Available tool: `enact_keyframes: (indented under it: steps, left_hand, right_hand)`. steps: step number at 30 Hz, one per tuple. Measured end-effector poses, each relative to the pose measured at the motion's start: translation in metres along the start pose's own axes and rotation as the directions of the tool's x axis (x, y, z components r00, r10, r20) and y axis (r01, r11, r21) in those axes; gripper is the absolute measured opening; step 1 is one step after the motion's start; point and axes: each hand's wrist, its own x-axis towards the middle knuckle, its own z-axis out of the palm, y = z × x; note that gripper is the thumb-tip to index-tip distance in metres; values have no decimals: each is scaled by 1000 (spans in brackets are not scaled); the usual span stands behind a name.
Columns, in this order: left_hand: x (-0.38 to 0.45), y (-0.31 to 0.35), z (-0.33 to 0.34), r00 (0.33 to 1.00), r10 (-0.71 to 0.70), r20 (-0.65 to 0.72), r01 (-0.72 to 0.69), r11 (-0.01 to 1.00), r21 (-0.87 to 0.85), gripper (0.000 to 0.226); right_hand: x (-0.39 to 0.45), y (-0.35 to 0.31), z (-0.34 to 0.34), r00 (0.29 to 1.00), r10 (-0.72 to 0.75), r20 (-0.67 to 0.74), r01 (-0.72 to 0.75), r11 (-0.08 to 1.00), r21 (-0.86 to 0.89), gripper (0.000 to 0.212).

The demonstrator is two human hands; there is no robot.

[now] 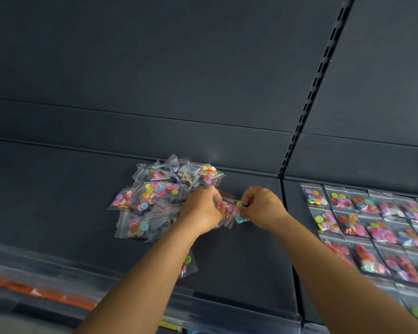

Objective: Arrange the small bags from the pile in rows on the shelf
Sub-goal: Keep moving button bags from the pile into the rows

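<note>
Small bags [229, 210] of coloured buttons are held between both hands above the dark shelf [58, 189], just right of the pile [155, 198]. In the head view, the left hand [200, 210] has its fingers curled round a few of these clear zip bags, its grip closed on them at the pile's right edge. The right hand [261, 206] pinches the other end of the same bundle, thumb and fingertips pressed on a bag showing a yellow and a blue button. How many bags the bundle holds I cannot tell.

The pile lies in a loose heap on the shelf near the back panel [155, 68], bags overlapping at all angles, some showing red zip strips. One stray bag [187, 262] with a green button lies nearer the front edge, partly hidden under the left forearm.

On the neighbouring shelf section to the right, past the slotted upright [316, 88], arranged bags [362, 220] lie flat in neat rows, edges touching or slightly overlapping. The nearest rows are blurred. Along the front of the shelf runs a clear price rail [46, 280] with orange labels, also blurred.
</note>
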Motion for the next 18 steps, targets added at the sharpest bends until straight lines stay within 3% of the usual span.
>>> enact_keyframes:
  steps: [3,6,9,13,15,18]
  left_hand:
    - [-2,0,-2,1000,4,-16,-4,999,-45,23]
    - [-3,0,-6,999,26,-25,-30,983,-180,27]
    - [-3,4,-9,998,19,-54,-37,936,-351,19]
    - [-3,18,-3,999,-18,-26,2,856,-517,16]
    - [-5,27,5,999,-10,30,26,826,-563,18]
    - [-7,36,15,1000,5,23,8,840,-542,16]
  right_hand:
    - [-3,5,3,998,-12,-60,19,994,109,15]
    - [-8,7,2,998,17,-63,6,939,345,25]
    - [-14,8,-4,998,64,12,-59,812,581,26]
    - [-28,11,-21,995,19,95,-86,613,785,13]
    - [-33,16,-27,997,43,61,-75,636,768,10]
    - [-37,28,-30,997,62,-56,-16,803,595,9]
